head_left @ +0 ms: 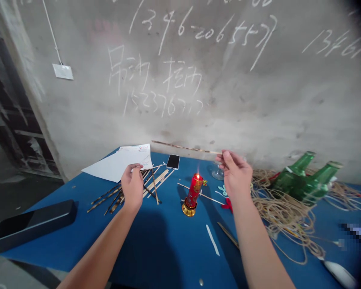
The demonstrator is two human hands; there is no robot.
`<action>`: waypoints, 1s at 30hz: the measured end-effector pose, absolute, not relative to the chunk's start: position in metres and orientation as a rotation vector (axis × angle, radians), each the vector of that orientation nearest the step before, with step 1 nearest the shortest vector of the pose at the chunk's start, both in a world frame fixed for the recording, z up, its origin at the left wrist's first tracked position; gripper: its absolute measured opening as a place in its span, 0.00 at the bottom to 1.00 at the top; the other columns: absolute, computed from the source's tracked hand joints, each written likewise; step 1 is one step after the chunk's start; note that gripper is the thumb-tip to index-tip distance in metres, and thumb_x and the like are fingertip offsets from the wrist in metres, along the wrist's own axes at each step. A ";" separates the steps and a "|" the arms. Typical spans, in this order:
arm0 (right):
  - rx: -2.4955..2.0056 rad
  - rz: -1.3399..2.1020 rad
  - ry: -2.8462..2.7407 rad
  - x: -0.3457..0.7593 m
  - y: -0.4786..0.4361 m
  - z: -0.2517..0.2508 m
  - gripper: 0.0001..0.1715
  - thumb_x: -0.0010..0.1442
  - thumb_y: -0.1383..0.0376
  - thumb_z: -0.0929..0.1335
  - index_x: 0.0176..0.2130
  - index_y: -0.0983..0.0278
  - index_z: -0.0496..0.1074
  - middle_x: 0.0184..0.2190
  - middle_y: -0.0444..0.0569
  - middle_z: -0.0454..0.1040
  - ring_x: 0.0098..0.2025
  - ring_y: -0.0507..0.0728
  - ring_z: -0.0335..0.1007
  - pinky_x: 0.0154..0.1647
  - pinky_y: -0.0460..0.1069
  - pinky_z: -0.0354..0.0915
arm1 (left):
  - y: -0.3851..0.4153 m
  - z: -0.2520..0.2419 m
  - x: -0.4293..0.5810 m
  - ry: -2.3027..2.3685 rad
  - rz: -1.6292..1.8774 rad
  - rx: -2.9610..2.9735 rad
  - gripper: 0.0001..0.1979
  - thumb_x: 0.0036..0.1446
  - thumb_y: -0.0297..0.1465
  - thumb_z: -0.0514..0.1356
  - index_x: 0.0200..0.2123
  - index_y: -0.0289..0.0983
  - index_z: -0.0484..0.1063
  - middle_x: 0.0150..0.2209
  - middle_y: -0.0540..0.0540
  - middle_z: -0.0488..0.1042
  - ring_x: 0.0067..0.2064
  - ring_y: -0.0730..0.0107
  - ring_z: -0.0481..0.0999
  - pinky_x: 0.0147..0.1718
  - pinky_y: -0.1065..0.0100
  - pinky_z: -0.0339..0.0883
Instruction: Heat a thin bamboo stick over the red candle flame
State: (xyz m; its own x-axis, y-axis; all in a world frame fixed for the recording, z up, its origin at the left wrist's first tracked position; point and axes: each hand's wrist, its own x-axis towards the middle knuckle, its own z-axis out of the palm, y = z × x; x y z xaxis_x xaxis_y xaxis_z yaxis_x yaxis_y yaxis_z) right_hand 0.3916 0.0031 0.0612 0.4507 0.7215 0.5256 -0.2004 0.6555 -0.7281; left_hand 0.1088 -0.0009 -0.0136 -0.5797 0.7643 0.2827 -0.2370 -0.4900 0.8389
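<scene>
Right now the right hand (pixel 233 173) pinches a long scorched bamboo stick (pixel 183 147) between fingertips, level above the blue table (pixel 63 237) and beyond a lit red candle (pixel 194 190). The left hand (pixel 132 186) curls over a pile of sticks (pixel 117 202), and whether it grasps anything cannot be told

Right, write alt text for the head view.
The right hand holds a long scorched stick above a blue table, near a lit red candle. The left hand hovers over more sticks by papers. Green bottles lie on tangled twine before a chalk-marked wall.
</scene>
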 end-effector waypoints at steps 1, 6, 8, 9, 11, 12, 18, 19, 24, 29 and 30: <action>-0.657 0.621 -0.922 0.393 0.003 0.051 0.22 0.47 0.53 0.84 0.37 0.63 0.84 0.32 0.52 0.84 0.34 0.58 0.83 0.25 0.45 0.68 | 0.000 -0.013 0.109 1.047 2.095 0.882 0.06 0.57 0.34 0.61 0.36 0.38 0.74 0.19 0.58 0.56 0.19 0.77 0.52 0.17 0.75 0.45; -0.717 0.618 -0.938 0.399 -0.001 0.021 0.21 0.51 0.54 0.83 0.39 0.64 0.84 0.34 0.52 0.84 0.35 0.58 0.84 0.26 0.46 0.70 | -0.013 -0.011 0.112 1.064 2.118 0.976 0.05 0.59 0.34 0.60 0.34 0.40 0.72 0.19 0.57 0.56 0.19 0.75 0.52 0.18 0.73 0.45; -0.705 0.619 -0.946 0.400 -0.003 0.020 0.20 0.52 0.55 0.83 0.39 0.64 0.84 0.34 0.52 0.84 0.34 0.57 0.83 0.26 0.45 0.69 | -0.028 -0.011 0.118 1.115 2.140 1.234 0.04 0.58 0.33 0.61 0.32 0.40 0.73 0.18 0.55 0.59 0.19 0.74 0.54 0.19 0.71 0.46; -0.701 0.618 -0.949 0.401 -0.004 0.021 0.20 0.52 0.55 0.83 0.39 0.64 0.84 0.34 0.52 0.84 0.34 0.57 0.83 0.26 0.45 0.69 | -0.035 -0.012 0.123 1.121 2.114 1.436 0.03 0.55 0.32 0.64 0.30 0.40 0.74 0.18 0.54 0.61 0.19 0.73 0.56 0.20 0.70 0.49; -0.696 0.609 -0.959 0.401 -0.005 0.022 0.20 0.52 0.54 0.82 0.39 0.64 0.84 0.34 0.52 0.84 0.33 0.58 0.83 0.25 0.46 0.69 | -0.047 -0.014 0.134 1.006 1.956 1.838 0.05 0.50 0.31 0.66 0.24 0.41 0.75 0.16 0.52 0.63 0.18 0.72 0.58 0.23 0.67 0.53; -0.694 0.604 -0.967 0.402 -0.006 0.022 0.20 0.52 0.54 0.82 0.39 0.64 0.84 0.33 0.52 0.84 0.33 0.58 0.83 0.25 0.46 0.69 | -0.050 -0.015 0.139 0.956 1.886 1.960 0.05 0.49 0.31 0.66 0.23 0.41 0.74 0.16 0.52 0.62 0.19 0.71 0.58 0.24 0.66 0.53; -0.691 0.659 -1.061 0.400 -0.010 0.014 0.17 0.53 0.56 0.82 0.39 0.63 0.85 0.33 0.52 0.84 0.34 0.59 0.83 0.26 0.47 0.69 | -0.035 -0.021 0.137 1.166 1.809 1.819 0.14 0.57 0.32 0.62 0.20 0.40 0.66 0.16 0.53 0.58 0.19 0.71 0.56 0.24 0.66 0.47; -0.699 0.667 -1.077 0.400 -0.010 0.013 0.17 0.53 0.55 0.82 0.39 0.62 0.85 0.33 0.53 0.84 0.34 0.60 0.83 0.26 0.47 0.69 | -0.031 -0.023 0.133 1.210 1.763 1.824 0.17 0.58 0.33 0.61 0.19 0.40 0.63 0.16 0.53 0.57 0.20 0.71 0.55 0.24 0.66 0.47; -0.732 0.725 -1.126 0.398 -0.007 0.009 0.16 0.52 0.55 0.83 0.37 0.61 0.86 0.32 0.53 0.84 0.32 0.60 0.82 0.24 0.48 0.66 | -0.022 -0.028 0.125 1.254 1.396 1.912 0.18 0.59 0.34 0.55 0.19 0.39 0.55 0.19 0.53 0.53 0.24 0.72 0.55 0.26 0.67 0.46; -0.726 0.796 -1.154 0.403 -0.002 0.005 0.14 0.51 0.56 0.83 0.36 0.60 0.86 0.30 0.52 0.84 0.32 0.60 0.82 0.24 0.48 0.65 | -0.027 -0.032 0.137 1.195 1.066 2.077 0.16 0.57 0.32 0.54 0.20 0.39 0.53 0.20 0.53 0.50 0.25 0.73 0.53 0.26 0.65 0.43; -0.722 0.815 -1.157 0.404 -0.002 0.005 0.13 0.51 0.56 0.83 0.35 0.59 0.86 0.30 0.51 0.84 0.31 0.60 0.82 0.24 0.48 0.65 | -0.027 -0.033 0.140 1.191 1.014 2.104 0.16 0.57 0.32 0.54 0.20 0.39 0.51 0.21 0.53 0.49 0.25 0.73 0.52 0.26 0.65 0.42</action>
State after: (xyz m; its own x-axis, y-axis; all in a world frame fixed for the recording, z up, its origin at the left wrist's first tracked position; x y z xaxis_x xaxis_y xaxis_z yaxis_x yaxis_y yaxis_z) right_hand 0.4041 -0.0019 0.0046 0.1924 0.8496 0.4912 -0.1757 0.5222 -0.8345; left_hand 0.1402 -0.0274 -0.0329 0.3351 0.8730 0.3545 0.4889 -0.4827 0.7266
